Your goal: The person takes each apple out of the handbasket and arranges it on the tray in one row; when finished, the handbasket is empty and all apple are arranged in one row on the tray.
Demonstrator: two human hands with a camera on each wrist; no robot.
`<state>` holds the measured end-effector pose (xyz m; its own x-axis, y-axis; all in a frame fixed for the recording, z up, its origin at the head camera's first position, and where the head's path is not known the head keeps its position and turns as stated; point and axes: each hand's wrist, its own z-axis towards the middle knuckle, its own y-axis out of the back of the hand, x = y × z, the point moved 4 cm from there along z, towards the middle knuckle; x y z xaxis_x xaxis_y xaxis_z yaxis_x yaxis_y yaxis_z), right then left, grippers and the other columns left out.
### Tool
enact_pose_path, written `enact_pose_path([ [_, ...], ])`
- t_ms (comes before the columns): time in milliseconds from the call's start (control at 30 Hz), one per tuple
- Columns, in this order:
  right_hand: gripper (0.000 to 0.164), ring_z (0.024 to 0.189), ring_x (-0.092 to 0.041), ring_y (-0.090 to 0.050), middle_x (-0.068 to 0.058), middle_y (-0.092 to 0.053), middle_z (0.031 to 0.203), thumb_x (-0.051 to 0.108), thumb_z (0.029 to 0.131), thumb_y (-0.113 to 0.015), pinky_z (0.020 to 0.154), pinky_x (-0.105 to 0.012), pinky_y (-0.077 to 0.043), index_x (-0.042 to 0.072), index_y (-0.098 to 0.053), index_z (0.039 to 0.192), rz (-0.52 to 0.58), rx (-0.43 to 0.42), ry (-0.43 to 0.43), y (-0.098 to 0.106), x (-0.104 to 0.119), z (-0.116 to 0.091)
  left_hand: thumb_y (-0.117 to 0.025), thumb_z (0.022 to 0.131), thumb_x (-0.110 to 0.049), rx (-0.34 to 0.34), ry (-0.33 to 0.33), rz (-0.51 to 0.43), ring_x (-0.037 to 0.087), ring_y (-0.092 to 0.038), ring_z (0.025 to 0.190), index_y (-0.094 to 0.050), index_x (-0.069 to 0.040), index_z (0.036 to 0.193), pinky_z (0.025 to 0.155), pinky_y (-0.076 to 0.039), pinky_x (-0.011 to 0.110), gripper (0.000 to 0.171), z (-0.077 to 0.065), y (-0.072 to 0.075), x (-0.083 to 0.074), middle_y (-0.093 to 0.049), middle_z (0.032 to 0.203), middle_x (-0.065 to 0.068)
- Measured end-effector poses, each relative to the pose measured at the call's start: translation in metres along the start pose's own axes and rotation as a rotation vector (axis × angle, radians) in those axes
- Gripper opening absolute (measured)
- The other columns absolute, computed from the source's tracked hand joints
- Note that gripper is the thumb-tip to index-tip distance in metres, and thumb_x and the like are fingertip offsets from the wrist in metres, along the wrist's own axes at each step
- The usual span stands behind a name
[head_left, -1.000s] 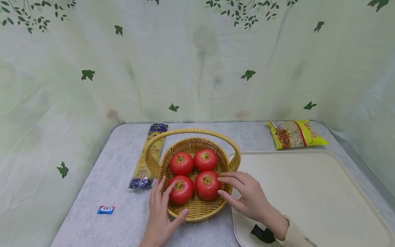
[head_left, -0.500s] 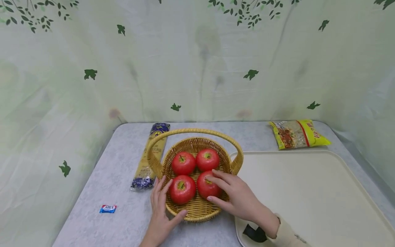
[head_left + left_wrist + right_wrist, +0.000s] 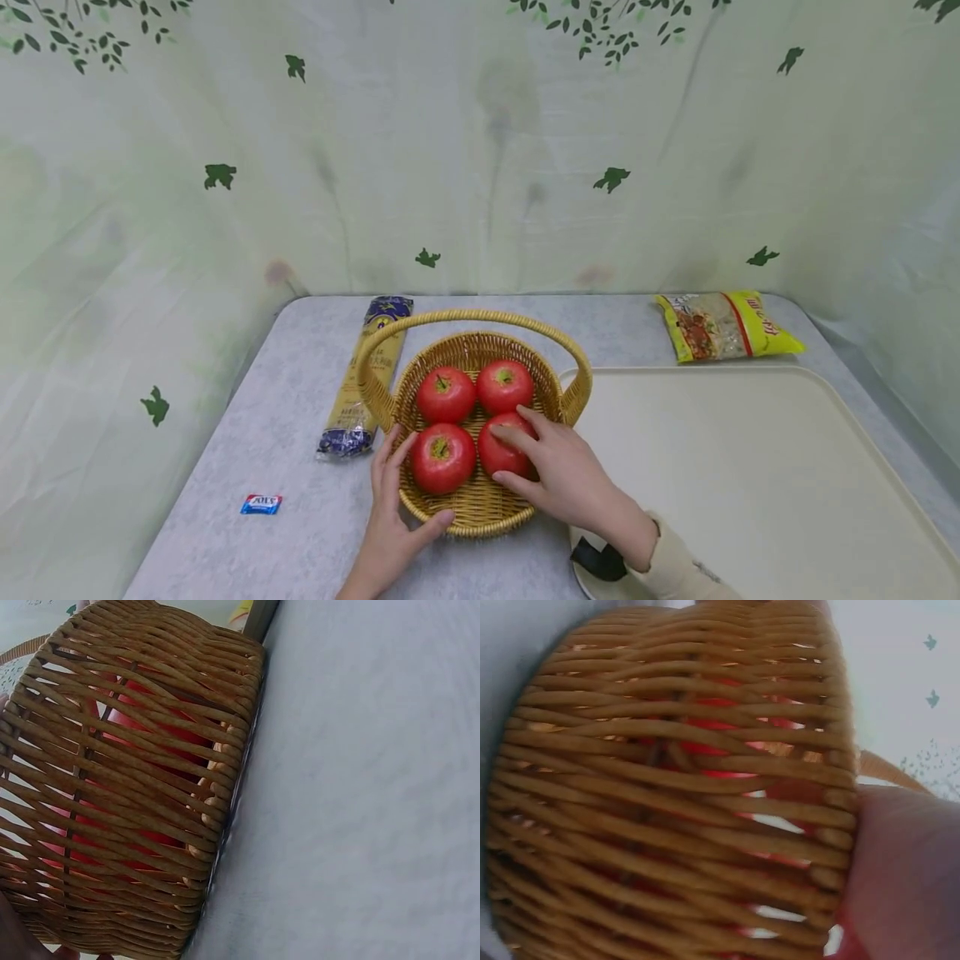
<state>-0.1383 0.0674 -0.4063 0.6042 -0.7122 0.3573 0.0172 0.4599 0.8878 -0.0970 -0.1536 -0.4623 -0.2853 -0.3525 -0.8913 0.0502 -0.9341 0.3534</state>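
A round wicker basket (image 3: 480,527) with a tall arched handle holds several red apples. My right hand (image 3: 566,479) reaches over the basket's right rim and grips the near right apple (image 3: 501,454), with fingers over its top and thumb at its lower side. The near left apple (image 3: 442,458) and the far left apple (image 3: 446,394) lie untouched. My left hand (image 3: 392,525) rests against the basket's near left rim, fingers extended along it and thumb spread toward the front. In both wrist views the woven side fills much of the picture, with red apples showing through the gaps.
A long pasta packet (image 3: 363,375) lies left of the basket, a small blue and red wrapped candy (image 3: 261,504) nearer the left edge. A cream tray (image 3: 735,467) takes up the table's right side. Behind it lies a yellow food bag (image 3: 727,325).
My right hand has moved left over the basket's rim and closed round the near right apple. The left hand's fingers have drawn slightly back from the near left apple, staying at the rim.
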Motion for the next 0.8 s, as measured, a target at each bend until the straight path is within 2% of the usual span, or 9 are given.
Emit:
enact_pose_path([
  [100,0.051,0.097,-0.036,-0.059,-0.022,-0.050,0.127,0.046,0.084,-0.068,0.083,-0.052,-0.047,0.025,-0.057,0.130,-0.019,0.038,-0.002,-0.001,0.002,0.004,-0.084,0.068,-0.015,0.000,0.014,0.000,0.027,0.002,0.139,-0.026,-0.022,0.149,0.096,-0.013,0.074,0.100,0.000,0.001,0.001,-0.001,0.155,-0.005],
  [233,0.053,0.081,-0.027,-0.062,-0.017,-0.055,0.114,0.047,0.084,-0.068,0.069,-0.042,-0.051,0.025,-0.056,0.130,-0.055,0.062,0.010,-0.001,0.002,0.011,-0.084,0.068,-0.015,0.005,0.024,0.005,0.029,0.003,0.139,-0.024,-0.025,0.150,0.095,-0.014,0.075,0.101,0.001,0.003,0.001,0.001,0.155,-0.006],
  [333,0.055,0.071,-0.020,-0.059,-0.012,-0.056,0.103,0.049,0.083,-0.068,0.060,-0.035,-0.049,0.025,-0.055,0.130,-0.075,0.076,0.015,-0.002,0.002,0.016,-0.084,0.068,-0.016,0.014,0.033,0.011,0.029,0.004,0.139,-0.023,-0.025,0.150,0.094,-0.014,0.075,0.102,0.002,0.004,0.001,0.002,0.155,-0.006],
  [533,0.060,0.063,-0.018,-0.056,-0.012,-0.055,0.094,0.055,0.079,-0.069,0.052,-0.031,-0.045,0.024,-0.051,0.128,-0.082,0.125,-0.006,-0.006,0.000,0.022,-0.084,0.067,-0.015,0.017,0.043,0.015,0.030,0.006,0.139,-0.023,-0.021,0.151,0.094,-0.013,0.075,0.104,0.001,0.005,0.003,0.004,0.155,-0.005],
  [800,0.064,0.057,-0.017,-0.050,-0.012,-0.054,0.091,0.058,0.076,-0.070,0.048,-0.030,-0.042,0.024,-0.049,0.127,-0.072,0.151,-0.049,-0.012,-0.003,0.023,-0.084,0.067,-0.017,0.033,0.056,0.026,0.033,0.005,0.139,-0.021,-0.024,0.151,0.094,-0.014,0.075,0.105,0.000,0.005,0.002,0.005,0.155,-0.006],
])
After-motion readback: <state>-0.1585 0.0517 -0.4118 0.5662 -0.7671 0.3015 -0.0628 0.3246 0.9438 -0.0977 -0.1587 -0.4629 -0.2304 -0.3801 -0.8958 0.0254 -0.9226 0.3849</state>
